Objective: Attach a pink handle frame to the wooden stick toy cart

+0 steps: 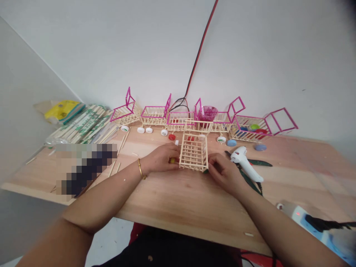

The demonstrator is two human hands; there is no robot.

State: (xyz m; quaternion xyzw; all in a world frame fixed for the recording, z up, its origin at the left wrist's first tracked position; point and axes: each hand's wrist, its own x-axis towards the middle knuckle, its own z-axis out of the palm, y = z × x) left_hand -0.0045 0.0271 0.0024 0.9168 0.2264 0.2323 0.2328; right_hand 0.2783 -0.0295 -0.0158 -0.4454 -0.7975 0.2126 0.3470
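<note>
In front of me stands a small shopping cart (194, 152) built from pale wooden sticks, its open slatted basket facing me. My left hand (161, 158) is closed at the cart's left side, with a bit of yellow cap (172, 160) showing by the fingers. On the other side my right hand (224, 171) pinches the lower right corner, where a sliver of green cap (206, 171) shows. The fingertips are partly hidden, so the exact grip is unclear. A white glue gun (246, 165) lies just right of my right hand.
Along the wall stand several similar carts (154, 115) with purple-painted rims and bottle-cap wheels. The rightmost cart (250, 128) holds coloured caps. Bundled sticks (83, 124) and a yellow packet (64, 111) lie at the left. A power strip (311, 224) sits at the right edge.
</note>
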